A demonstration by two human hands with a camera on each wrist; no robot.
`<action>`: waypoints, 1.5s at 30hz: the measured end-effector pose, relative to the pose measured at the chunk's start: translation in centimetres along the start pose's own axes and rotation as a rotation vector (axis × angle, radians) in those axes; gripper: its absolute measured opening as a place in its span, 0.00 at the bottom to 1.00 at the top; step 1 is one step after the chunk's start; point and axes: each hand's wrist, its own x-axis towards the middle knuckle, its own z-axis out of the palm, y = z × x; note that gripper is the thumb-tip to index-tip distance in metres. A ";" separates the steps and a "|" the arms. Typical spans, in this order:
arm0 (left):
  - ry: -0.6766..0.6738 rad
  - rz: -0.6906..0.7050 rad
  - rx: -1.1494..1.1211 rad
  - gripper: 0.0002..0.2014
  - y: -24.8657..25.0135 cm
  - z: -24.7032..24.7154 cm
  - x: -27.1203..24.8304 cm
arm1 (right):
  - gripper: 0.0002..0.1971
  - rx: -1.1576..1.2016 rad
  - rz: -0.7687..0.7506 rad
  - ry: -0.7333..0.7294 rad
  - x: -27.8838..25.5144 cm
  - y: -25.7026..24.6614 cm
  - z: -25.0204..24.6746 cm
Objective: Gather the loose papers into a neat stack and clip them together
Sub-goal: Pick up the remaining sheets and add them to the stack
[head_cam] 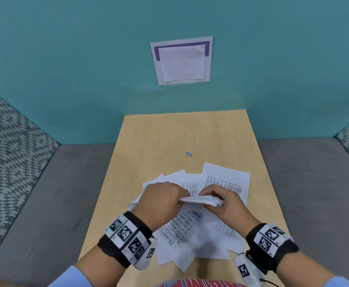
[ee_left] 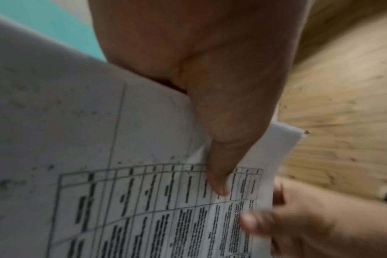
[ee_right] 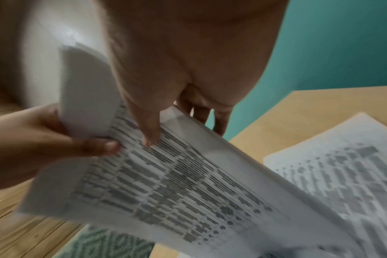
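Both hands hold a bundle of printed sheets (head_cam: 200, 200) lifted edge-on above the wooden table (head_cam: 169, 137). My left hand (head_cam: 165, 197) grips the bundle's left end, its thumb (ee_left: 223, 157) pressed on the top sheet (ee_left: 155, 209). My right hand (head_cam: 225, 204) grips the right end, with the thumb (ee_right: 148, 125) on top and the fingers underneath the sheets (ee_right: 188, 183). More loose papers (head_cam: 181, 230) lie fanned out on the table below, one of them (head_cam: 227, 179) off to the right. A small binder clip (head_cam: 189, 154) lies alone farther back on the table.
The table is narrow and stands against a teal wall (head_cam: 65, 59) with a paper notice (head_cam: 181, 61) pinned to it. Grey seat cushions (head_cam: 45, 193) flank the table on both sides, with patterned upholstery (head_cam: 8, 146) beyond them.
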 end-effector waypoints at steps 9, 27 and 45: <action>0.124 -0.332 -1.261 0.02 -6.3 -2.9 -4.2 | 0.25 0.435 0.277 0.079 -2.0 1.8 -6.3; 0.073 -0.422 -1.093 0.09 -9.2 14.8 -3.6 | 0.11 -0.019 0.288 0.104 -0.8 6.6 -4.8; 0.272 -0.165 -0.685 0.14 -4.2 -0.7 -2.9 | 0.19 -0.325 0.083 -0.138 1.8 -4.1 0.5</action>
